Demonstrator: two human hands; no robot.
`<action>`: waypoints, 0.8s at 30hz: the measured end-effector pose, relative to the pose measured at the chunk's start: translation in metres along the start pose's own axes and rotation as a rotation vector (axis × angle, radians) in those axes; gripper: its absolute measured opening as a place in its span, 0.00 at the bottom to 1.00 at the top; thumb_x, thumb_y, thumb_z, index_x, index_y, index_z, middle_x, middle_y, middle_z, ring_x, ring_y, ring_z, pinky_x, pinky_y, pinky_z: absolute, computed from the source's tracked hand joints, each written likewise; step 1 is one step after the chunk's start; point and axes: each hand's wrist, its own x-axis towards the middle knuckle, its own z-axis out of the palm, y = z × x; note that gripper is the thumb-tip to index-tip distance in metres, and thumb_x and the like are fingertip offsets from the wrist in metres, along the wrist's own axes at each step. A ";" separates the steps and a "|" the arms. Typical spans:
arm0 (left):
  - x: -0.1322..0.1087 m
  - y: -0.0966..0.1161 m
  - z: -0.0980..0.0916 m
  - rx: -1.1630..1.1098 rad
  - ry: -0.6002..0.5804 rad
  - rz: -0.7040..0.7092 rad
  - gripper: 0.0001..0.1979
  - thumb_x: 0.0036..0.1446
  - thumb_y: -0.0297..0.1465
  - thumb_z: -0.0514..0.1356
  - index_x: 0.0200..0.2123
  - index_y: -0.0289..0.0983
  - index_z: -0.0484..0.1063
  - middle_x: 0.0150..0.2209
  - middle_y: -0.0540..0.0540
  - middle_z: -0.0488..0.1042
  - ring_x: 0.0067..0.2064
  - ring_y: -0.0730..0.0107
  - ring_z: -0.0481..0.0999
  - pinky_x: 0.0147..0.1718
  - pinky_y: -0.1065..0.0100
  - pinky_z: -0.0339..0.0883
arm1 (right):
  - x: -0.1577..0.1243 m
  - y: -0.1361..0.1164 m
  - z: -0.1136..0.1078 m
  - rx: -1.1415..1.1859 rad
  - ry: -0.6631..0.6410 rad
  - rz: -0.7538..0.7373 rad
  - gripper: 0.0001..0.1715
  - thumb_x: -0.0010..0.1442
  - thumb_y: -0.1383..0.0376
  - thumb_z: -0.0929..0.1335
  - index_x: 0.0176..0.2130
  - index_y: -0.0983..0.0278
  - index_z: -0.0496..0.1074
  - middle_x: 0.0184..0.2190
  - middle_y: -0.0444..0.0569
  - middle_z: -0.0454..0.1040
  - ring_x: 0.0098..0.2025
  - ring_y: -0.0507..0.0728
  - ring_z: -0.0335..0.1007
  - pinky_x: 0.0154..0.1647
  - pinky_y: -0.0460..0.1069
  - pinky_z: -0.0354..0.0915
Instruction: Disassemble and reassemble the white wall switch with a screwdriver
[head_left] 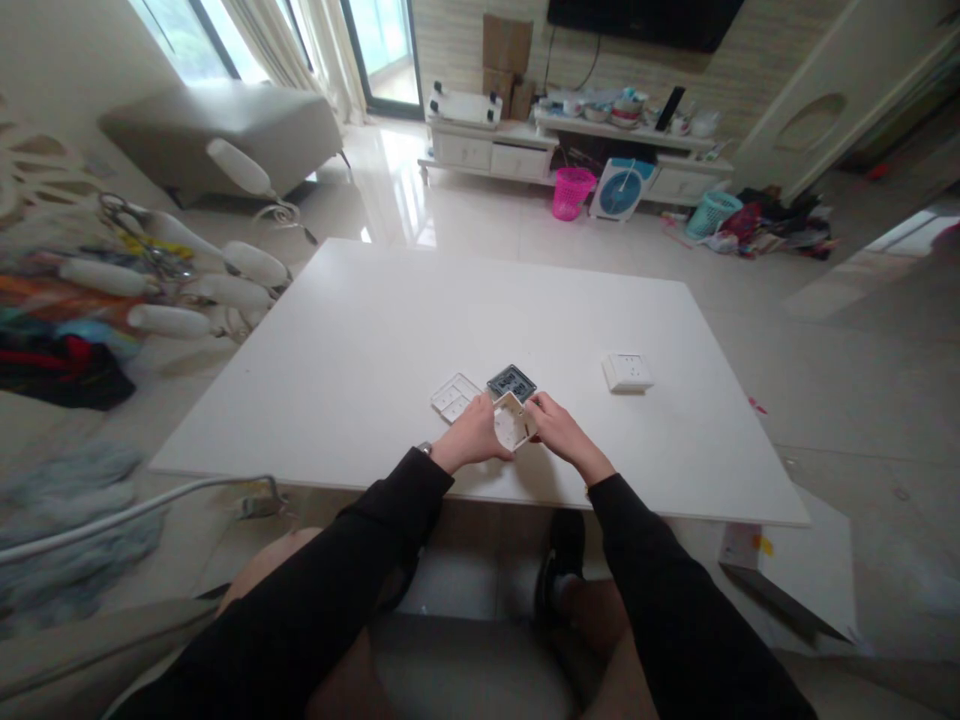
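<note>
Both hands meet over the near middle of the white table (360,340). My left hand (474,432) and my right hand (556,428) each grip a side of a white square socket frame (512,421), tilted up off the table. Fingers of both hands are curled around its edges. Just beyond it lies a dark grey socket insert (511,382) flat on the table. To its left lies a white cover plate (454,396). A whole white wall socket (628,371) rests apart to the right.
A pink basket (571,192), a small blue fan (622,188) and a low white TV cabinet (495,150) stand on the far floor. A rack with white pegs (187,280) is at the left. A cable (135,510) runs by the table's near left edge.
</note>
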 end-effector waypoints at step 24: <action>0.001 0.008 -0.008 -0.213 0.123 -0.175 0.36 0.38 0.38 0.76 0.46 0.37 0.60 0.46 0.42 0.66 0.52 0.50 0.71 0.51 0.53 0.71 | 0.002 -0.011 0.009 0.772 0.043 0.255 0.20 0.74 0.54 0.59 0.35 0.62 0.68 0.25 0.46 0.74 0.24 0.53 0.71 0.25 0.46 0.70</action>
